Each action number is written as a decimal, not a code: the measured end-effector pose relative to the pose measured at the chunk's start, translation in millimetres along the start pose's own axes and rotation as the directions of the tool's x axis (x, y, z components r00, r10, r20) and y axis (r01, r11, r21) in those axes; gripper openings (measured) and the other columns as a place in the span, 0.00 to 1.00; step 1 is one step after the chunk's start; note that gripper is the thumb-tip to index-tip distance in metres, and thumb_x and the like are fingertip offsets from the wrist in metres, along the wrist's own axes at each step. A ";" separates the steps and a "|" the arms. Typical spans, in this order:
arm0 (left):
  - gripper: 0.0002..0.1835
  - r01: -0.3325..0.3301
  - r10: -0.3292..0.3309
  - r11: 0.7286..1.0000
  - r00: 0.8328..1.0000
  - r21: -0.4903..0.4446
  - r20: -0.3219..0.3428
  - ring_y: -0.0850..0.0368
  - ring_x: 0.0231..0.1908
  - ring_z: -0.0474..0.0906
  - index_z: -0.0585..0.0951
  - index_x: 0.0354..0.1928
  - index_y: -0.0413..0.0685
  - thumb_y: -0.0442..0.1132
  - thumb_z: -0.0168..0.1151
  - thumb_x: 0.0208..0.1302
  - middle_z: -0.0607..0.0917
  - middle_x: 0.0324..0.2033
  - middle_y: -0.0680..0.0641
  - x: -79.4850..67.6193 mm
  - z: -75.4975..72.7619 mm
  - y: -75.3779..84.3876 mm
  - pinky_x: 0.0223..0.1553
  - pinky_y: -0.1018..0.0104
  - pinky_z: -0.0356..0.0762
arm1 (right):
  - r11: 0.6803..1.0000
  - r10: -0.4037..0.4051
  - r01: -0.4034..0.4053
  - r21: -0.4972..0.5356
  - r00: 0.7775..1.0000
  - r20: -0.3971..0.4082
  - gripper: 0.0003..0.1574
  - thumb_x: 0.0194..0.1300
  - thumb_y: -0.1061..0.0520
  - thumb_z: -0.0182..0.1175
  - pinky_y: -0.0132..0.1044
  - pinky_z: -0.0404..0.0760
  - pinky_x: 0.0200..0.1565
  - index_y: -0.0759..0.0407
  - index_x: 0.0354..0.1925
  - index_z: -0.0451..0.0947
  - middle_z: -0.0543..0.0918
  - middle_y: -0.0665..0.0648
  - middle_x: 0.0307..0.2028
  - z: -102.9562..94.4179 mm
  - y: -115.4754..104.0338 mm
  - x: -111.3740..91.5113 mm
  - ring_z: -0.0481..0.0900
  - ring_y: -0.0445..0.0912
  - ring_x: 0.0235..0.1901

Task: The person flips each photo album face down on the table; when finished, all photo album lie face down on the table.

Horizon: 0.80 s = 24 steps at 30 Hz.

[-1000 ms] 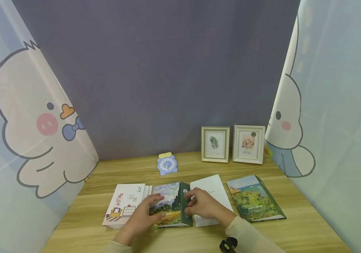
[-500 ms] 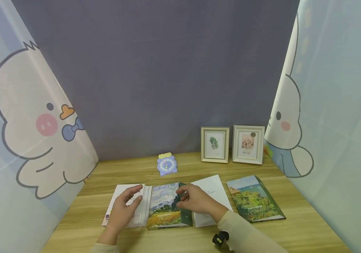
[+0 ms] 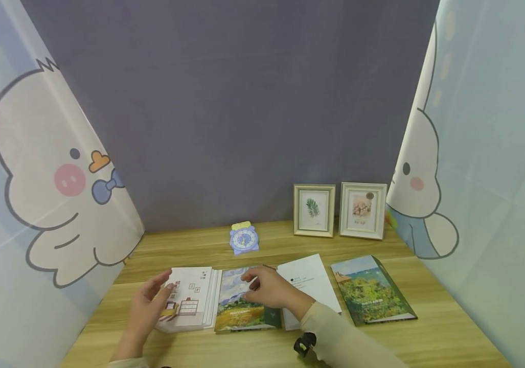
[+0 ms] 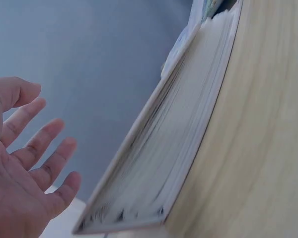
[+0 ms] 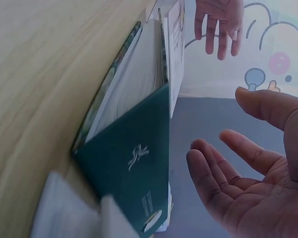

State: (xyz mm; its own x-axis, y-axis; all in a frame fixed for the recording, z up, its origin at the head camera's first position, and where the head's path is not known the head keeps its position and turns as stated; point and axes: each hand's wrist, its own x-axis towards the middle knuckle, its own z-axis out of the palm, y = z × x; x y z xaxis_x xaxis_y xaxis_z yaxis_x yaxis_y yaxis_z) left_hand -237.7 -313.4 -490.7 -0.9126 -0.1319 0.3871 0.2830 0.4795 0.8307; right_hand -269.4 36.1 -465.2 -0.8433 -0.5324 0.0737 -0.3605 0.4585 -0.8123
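My left hand [image 3: 144, 306] hovers at the left edge of a white album [image 3: 193, 289] with drawn furniture on its cover. Its fingers are loosely spread and hold nothing. In the left wrist view the thick page edges [image 4: 154, 148] of the white album lie beside that hand. To its right lies a photo album [image 3: 239, 314] with a painted wheat field on its cover. My right hand [image 3: 273, 291] is above this album's right side, with relaxed, bent fingers and nothing between them. The dark green spine [image 5: 134, 153] shows in the right wrist view.
A white book [image 3: 310, 278] lies partly under my right forearm. Further right is another painted photo album [image 3: 372, 291]. A blue toy clock [image 3: 244, 239] and two picture frames [image 3: 314, 210] stand at the back, before a grey curtain [image 3: 230, 112].
My left hand has let go of the wheat-field album and moved left across the white album to its far edge. My right hand has shifted left from the green spine to over the cover.
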 end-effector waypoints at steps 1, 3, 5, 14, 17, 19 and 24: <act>0.20 0.022 -0.022 1.000 1.000 -0.002 -0.003 0.75 0.61 0.71 0.79 0.66 0.38 0.37 0.63 0.77 0.80 0.65 0.38 -0.4 -2.4 -1.5 0.61 0.87 0.63 | 1.000 -0.002 0.002 -0.001 1.000 -0.003 0.25 0.67 0.54 0.74 0.36 0.84 0.44 0.58 0.59 0.82 0.82 0.55 0.55 1.4 -0.7 1.4 0.83 0.47 0.50; 0.22 0.070 -0.070 0.998 0.998 0.008 -0.004 0.73 0.62 0.71 0.77 0.68 0.39 0.41 0.63 0.78 0.79 0.66 0.38 -1.0 -6.0 -4.2 0.60 0.88 0.62 | 1.000 -0.005 0.005 -0.004 1.000 -0.009 0.25 0.66 0.54 0.75 0.35 0.84 0.44 0.57 0.59 0.82 0.83 0.55 0.55 4.5 -2.0 4.0 0.83 0.47 0.50; 0.23 0.114 -0.113 0.993 0.993 0.017 -0.012 0.65 0.63 0.73 0.77 0.68 0.39 0.43 0.63 0.78 0.79 0.66 0.37 -1.1 -7.7 -6.5 0.58 0.88 0.64 | 1.000 -0.005 0.005 0.004 1.000 -0.010 0.25 0.66 0.54 0.75 0.36 0.84 0.44 0.57 0.59 0.82 0.83 0.55 0.56 7.4 -2.8 6.4 0.83 0.48 0.50; 0.26 0.248 -0.248 0.968 0.969 -0.026 0.020 0.45 0.68 0.70 0.73 0.72 0.40 0.44 0.61 0.79 0.75 0.71 0.38 -1.8 -10.0 -20.0 0.52 0.89 0.67 | 1.000 -0.003 0.003 0.004 1.000 0.001 0.27 0.67 0.51 0.75 0.35 0.84 0.42 0.54 0.61 0.82 0.81 0.51 0.58 17.1 -1.9 15.0 0.83 0.46 0.51; 0.28 0.274 -0.273 0.961 0.961 -0.041 0.037 0.49 0.68 0.70 0.72 0.73 0.42 0.47 0.60 0.80 0.73 0.72 0.39 -1.9 -11.5 -23.4 0.52 0.88 0.69 | 1.000 -0.008 0.008 -0.005 1.000 -0.004 0.27 0.66 0.51 0.75 0.36 0.84 0.42 0.54 0.61 0.82 0.82 0.52 0.58 20.3 -1.8 17.8 0.83 0.46 0.51; 0.28 0.293 -0.291 0.955 0.956 -0.046 0.044 0.54 0.66 0.71 0.71 0.74 0.42 0.48 0.60 0.79 0.73 0.73 0.40 -1.5 -12.2 -25.5 0.52 0.87 0.69 | 1.000 -0.007 0.007 -0.005 1.000 -0.004 0.28 0.66 0.51 0.75 0.36 0.84 0.43 0.55 0.61 0.82 0.82 0.53 0.58 22.7 -2.3 19.7 0.84 0.47 0.51; 0.31 0.350 -0.345 0.934 0.936 -0.070 0.076 0.75 0.57 0.71 0.69 0.76 0.44 0.51 0.60 0.79 0.71 0.74 0.41 -0.6 -15.1 -29.1 0.52 0.88 0.68 | 1.000 0.000 0.000 -0.015 1.000 0.001 0.29 0.66 0.52 0.75 0.37 0.85 0.46 0.54 0.63 0.81 0.81 0.54 0.59 28.3 -4.7 24.1 0.84 0.48 0.53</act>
State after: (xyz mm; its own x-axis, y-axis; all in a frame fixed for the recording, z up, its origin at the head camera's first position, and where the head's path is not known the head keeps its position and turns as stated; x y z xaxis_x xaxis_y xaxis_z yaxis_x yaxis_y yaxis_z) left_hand -240.9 -340.4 -509.0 -0.9738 -0.2227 0.0452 -0.0345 0.3412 0.9393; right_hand -276.7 1.0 -475.9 -0.8427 -0.5334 0.0734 -0.3668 0.4689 -0.8035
